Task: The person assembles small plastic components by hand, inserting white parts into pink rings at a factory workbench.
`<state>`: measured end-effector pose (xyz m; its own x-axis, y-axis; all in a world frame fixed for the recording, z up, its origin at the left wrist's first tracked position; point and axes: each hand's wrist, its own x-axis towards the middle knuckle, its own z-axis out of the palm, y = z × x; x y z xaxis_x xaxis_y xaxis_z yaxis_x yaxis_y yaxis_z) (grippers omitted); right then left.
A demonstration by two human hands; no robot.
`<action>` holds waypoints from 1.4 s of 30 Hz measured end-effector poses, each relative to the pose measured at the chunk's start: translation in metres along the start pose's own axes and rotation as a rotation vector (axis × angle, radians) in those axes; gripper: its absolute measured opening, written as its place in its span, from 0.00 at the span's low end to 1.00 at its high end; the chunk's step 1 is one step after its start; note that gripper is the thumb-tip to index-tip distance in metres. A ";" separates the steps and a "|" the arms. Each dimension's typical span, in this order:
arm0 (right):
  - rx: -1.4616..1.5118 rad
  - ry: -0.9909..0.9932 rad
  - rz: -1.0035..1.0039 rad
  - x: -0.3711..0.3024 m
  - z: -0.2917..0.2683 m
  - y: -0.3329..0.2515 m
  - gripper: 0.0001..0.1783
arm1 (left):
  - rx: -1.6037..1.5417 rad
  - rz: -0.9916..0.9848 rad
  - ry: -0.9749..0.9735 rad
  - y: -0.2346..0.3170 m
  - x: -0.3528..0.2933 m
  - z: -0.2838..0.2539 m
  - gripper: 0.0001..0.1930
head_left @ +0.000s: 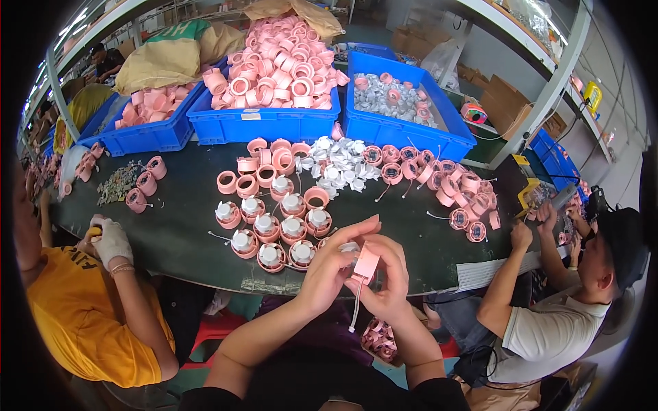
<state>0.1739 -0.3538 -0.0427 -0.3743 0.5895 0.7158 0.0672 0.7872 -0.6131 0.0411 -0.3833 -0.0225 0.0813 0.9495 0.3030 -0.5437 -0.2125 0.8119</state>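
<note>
Both hands (360,270) pinch one pink ring (367,262) between fingertips.

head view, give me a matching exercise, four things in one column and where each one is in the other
Things:
1. pink ring
2. white-capped pink assemblies
3. loose white caps
4. heaped pink rings

Places:
A. in the middle blue crate
B. piled mid-table, before the crates
C. between the left hand and right hand
D. grouped on the table just beyond the hands

Pairs: 1-C, 2-D, 3-B, 4-A
</note>
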 end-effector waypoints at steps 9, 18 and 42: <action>-0.154 0.020 -0.071 0.005 -0.003 -0.004 0.29 | 0.374 0.078 -0.058 -0.012 0.004 -0.006 0.30; -0.141 0.178 0.053 -0.011 -0.008 0.027 0.31 | 0.360 0.099 -0.135 -0.043 0.035 0.001 0.39; -0.829 -0.247 0.312 0.086 -0.049 0.217 0.35 | 1.845 0.034 -0.669 -0.077 0.071 -0.033 0.42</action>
<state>0.2015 -0.1239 -0.0980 -0.4083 0.8167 0.4078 0.8043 0.5332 -0.2625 0.0614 -0.2917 -0.0799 0.5819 0.8097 0.0761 0.8022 -0.5868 0.1102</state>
